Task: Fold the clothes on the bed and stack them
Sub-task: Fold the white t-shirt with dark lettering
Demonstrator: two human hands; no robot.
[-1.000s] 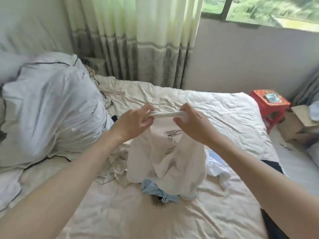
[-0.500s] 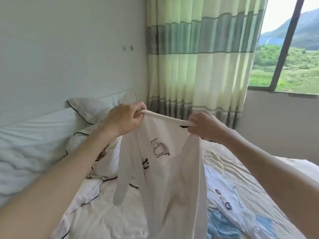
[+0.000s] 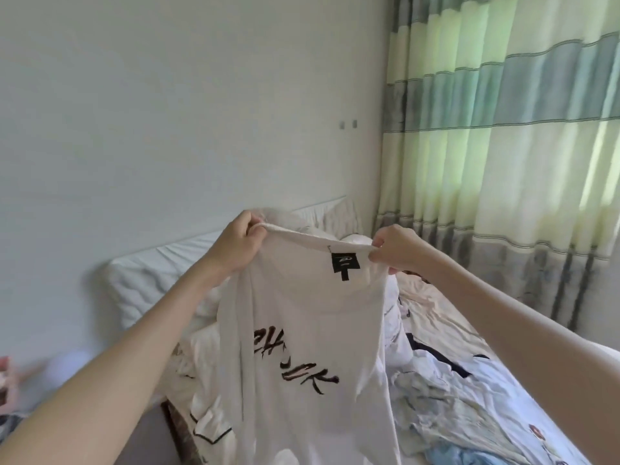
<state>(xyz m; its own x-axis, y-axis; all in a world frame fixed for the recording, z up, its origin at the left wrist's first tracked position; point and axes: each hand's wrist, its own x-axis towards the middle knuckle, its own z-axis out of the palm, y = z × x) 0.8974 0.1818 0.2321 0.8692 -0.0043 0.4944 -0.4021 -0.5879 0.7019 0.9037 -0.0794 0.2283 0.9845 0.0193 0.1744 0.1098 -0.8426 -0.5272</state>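
Both hands (image 3: 236, 245) (image 3: 397, 248) pinch white shirt (image 3: 302, 330) collar; print perhaps reversed.

The white T-shirt (image 3: 302, 330) runs off the bottom edge, so its hem is out of sight, and its dark lettering shows through too faintly to read whole. It hides the bed (image 3: 486, 380) behind it. Left of the T-shirt, at the frame's edge, sits a blurred pinkish shape that cannot be identified.

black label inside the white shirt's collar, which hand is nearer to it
Right. The right hand pinches the collar just beside the black label; the left hand grips the collar's far end.
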